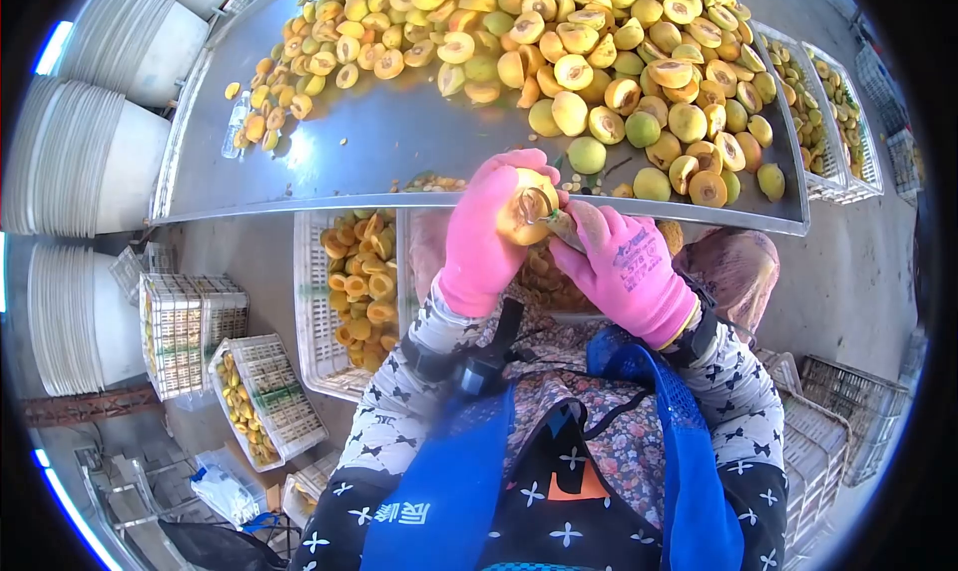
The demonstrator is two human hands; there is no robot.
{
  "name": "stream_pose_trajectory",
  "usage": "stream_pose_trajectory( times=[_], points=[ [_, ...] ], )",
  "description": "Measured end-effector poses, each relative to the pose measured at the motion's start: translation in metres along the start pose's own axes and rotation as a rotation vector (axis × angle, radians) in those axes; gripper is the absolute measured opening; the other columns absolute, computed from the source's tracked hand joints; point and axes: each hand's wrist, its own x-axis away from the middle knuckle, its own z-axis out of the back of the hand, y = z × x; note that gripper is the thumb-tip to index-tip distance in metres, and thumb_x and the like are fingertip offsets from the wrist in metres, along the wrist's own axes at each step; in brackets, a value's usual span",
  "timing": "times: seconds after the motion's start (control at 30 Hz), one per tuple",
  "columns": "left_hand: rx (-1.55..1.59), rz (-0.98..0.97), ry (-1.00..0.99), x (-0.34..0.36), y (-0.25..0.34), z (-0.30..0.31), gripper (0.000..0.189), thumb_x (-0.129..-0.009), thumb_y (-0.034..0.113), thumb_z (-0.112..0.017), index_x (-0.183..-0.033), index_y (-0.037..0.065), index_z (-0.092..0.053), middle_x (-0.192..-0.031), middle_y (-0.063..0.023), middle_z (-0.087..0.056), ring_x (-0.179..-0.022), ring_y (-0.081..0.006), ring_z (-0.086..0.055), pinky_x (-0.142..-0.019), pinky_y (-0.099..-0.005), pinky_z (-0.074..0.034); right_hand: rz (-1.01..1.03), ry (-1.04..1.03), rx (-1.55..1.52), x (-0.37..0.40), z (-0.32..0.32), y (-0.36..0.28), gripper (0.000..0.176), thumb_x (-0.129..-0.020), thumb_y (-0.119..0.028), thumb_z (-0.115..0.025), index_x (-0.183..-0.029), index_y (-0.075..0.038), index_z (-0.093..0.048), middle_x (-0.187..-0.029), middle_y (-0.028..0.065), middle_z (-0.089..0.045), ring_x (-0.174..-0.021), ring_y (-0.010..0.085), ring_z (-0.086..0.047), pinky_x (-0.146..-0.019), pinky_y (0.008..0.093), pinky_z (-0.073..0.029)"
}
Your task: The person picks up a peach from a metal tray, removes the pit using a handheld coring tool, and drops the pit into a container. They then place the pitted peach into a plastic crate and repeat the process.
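My left hand (pixel 492 227), in a pink glove, is closed around a halved yellow peach (pixel 526 208) with its cut face and brown pit hollow turned toward my right hand. My right hand (pixel 627 270), also in a pink glove, grips the short handle of a small pitting tool (pixel 565 228). Its metal end meets the cut face of the peach half; the exact shape of the tip is hard to make out. Both hands are over the near edge of a metal table (pixel 399 157). Close by on the table lie a greenish whole peach (pixel 586 155) and small scraps.
A large heap of peach halves (pixel 479 32) covers the far part of the table. A plastic bottle (pixel 237 125) lies at its left. Below stands a white crate (pixel 314 311) of peach halves. More crates (pixel 264 396) and stacked white tubs (pixel 75 157) are around.
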Motion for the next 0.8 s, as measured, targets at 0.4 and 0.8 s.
stream_pose_trajectory(
  times=[0.4,0.8],
  points=[
    [-0.324,-0.046,0.299,0.009,-0.002,-0.031,0.045,-0.101,0.04,-0.053,-0.104,-0.003,-0.065,-0.084,-0.0141,-0.068,-0.068,-0.0227,-0.067,-0.064,-0.0321,-0.056,0.003,-0.124,-0.377,0.021,-0.019,-0.006,0.031,-0.083,-0.011,-0.065,-0.106,0.001,-0.048,-0.076,0.0155,-0.058,-0.065,0.038,-0.06,-0.056,0.0442,-0.048],
    [-0.236,-0.015,-0.072,0.005,0.006,-0.029,0.05,-0.105,0.04,-0.042,-0.1,-0.004,-0.064,-0.084,-0.0167,-0.068,-0.07,-0.0239,-0.069,-0.065,-0.0319,-0.058,-0.667,-0.523,-1.677,0.016,0.009,-0.038,0.009,-0.087,-0.007,-0.063,-0.089,-0.001,-0.057,-0.063,0.0024,-0.055,-0.048,0.0105,-0.05,-0.045,0.0244,-0.039]
  ],
)
